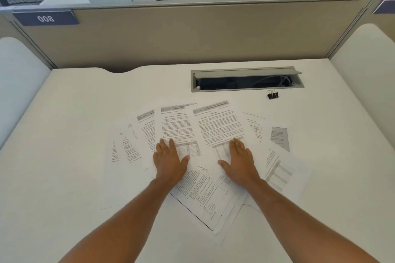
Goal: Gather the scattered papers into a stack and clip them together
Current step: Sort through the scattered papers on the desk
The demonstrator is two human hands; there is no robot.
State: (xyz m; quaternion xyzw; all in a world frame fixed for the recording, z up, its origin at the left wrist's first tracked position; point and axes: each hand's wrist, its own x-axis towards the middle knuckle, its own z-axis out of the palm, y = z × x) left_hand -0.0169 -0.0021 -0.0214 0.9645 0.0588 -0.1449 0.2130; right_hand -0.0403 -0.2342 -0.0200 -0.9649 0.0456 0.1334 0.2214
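Note:
Several printed papers (215,126) lie fanned out and overlapping across the middle of the white desk (74,134). My left hand (168,159) rests flat, palm down, on the sheets left of centre. My right hand (240,160) lies flat on the sheets right of centre, fingers together and pointing away from me. Neither hand grips anything. A black binder clip (272,94) with silver handles stands on the desk beyond the papers at the right, apart from both hands.
A grey cable tray (248,80) with its lid propped open is set into the desk behind the papers. A beige partition (192,34) with a label reading 008 closes the far edge. White side panels flank the desk.

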